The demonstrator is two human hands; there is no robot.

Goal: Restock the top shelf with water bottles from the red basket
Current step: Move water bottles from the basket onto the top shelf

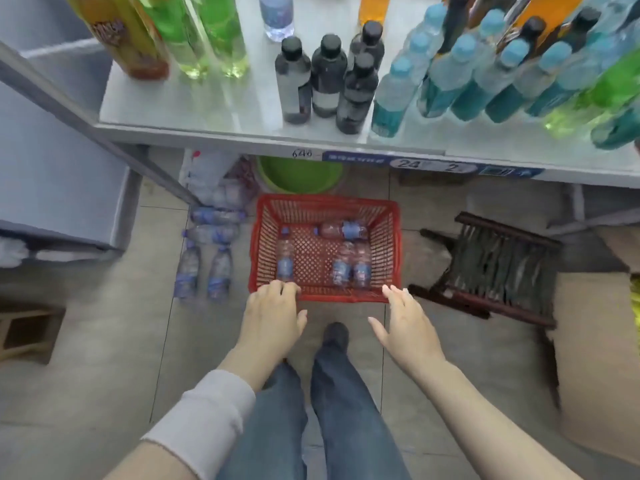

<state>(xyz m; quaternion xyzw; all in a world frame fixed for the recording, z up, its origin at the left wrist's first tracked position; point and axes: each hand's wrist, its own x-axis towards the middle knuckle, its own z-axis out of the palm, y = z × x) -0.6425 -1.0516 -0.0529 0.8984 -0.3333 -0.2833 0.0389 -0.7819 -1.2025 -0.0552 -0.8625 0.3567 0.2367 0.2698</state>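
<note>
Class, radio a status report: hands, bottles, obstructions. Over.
Left hand, right hand open, empty, at red basket near rim. Four water bottles lying inside. Nothing covering them.

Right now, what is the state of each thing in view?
Red plastic basket: on the floor, upright, holds four bottles.
Clear water bottles in the basket: lying flat, capped.
Clear water bottles beside it: lying on the floor.
Left hand: at the near rim, grip unclear.
Right hand: open, fingers straight.
Black-capped dark bottles: upright on shelf.
</note>
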